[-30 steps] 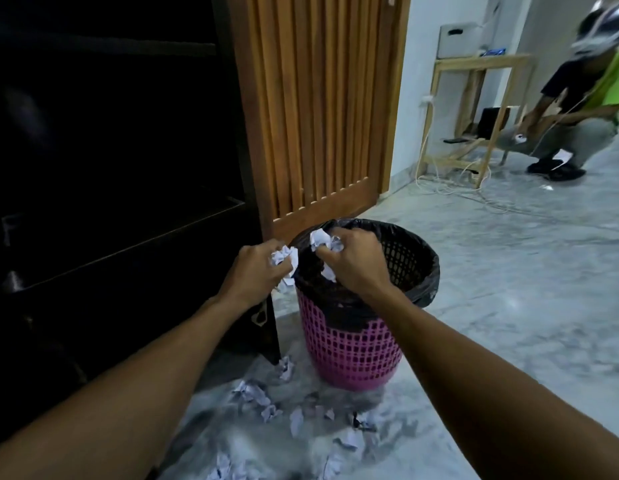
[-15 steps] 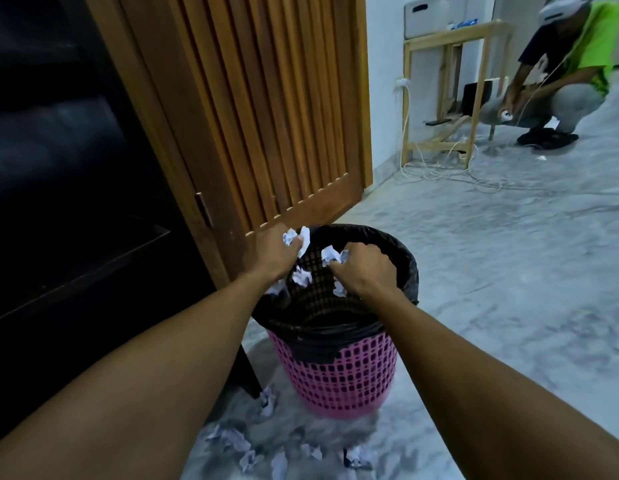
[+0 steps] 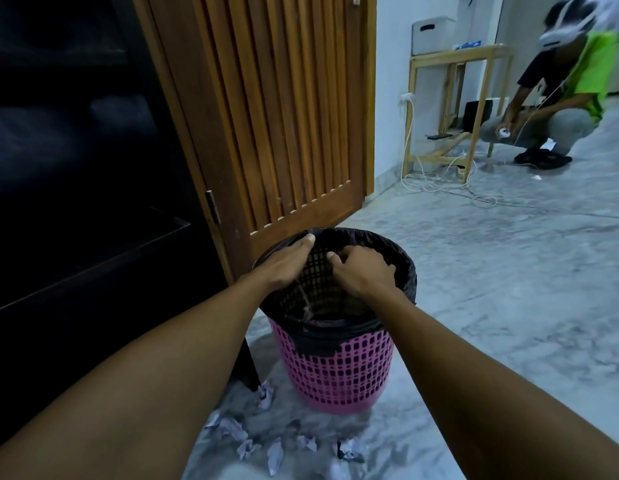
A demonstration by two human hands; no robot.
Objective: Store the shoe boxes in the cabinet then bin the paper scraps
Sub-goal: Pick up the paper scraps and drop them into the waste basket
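Hovering over the bin (image 3: 335,368): both hands, at its black-lined mouth.
Left hand (image 3: 287,268): fingers straight, palm down on the near-left rim, holding nothing.
Right hand (image 3: 363,271): fingers curled downward over the opening. No paper shows, but the palm is hidden, so I cannot tell whether a scrap is in it.
Paper scraps (image 3: 266,441): crumpled on the marble floor (image 3: 508,306) at the near foot of the bin, between the two forearms.
Key relation: the scraps lie down from the hands and back toward the person, strung left to right across the bin's near side. The left hand looks nearer the pieces by the cabinet (image 3: 93,202) leg, the right hand nearer those at the right end.
Shoe boxes: none visible; the cabinet's inside is too dark to read.
Step judged: binning is partly done, with a fair scatter left to gather.
Next move calls for: both hands to reach low and pull back, clear of the rim.
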